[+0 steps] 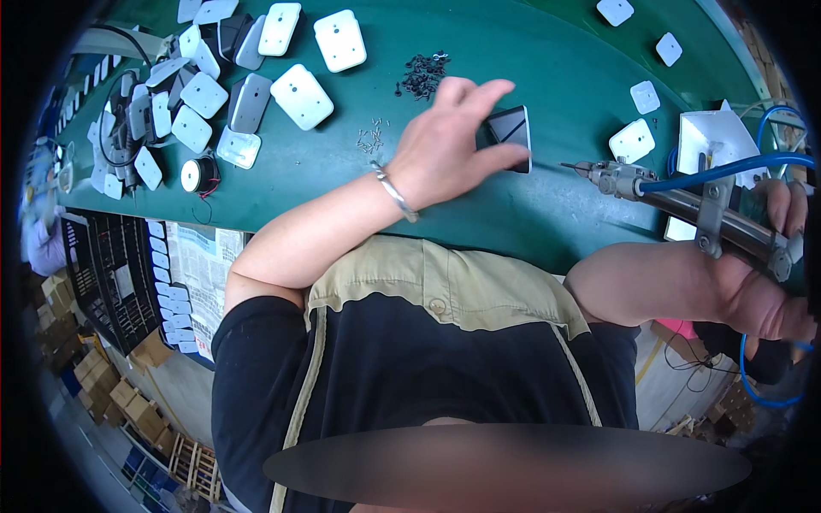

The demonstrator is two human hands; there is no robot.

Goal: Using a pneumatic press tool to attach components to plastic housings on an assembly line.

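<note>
My left hand (449, 141) reaches over the green table with thumb and forefinger spread apart. Between them and just beyond is a small black housing (511, 130) with a pale edge. The thumb overlaps its near corner; whether it touches cannot be told. At the right, my right hand (776, 209) wraps around the body of a metal screwdriver tool (684, 209) with a blue air hose (735, 167). The tool's thin tip points left, a short gap away from the housing. Part of the right hand is hidden behind the tool and the dark picture rim.
A heap of black screws (423, 77) and scattered small silver screws (372, 135) lie beyond my left hand. Several white and black housings (205, 94) crowd the far left, beside a wire spool (198, 174). A white box (714, 137) and loose white covers (633, 141) are at the right.
</note>
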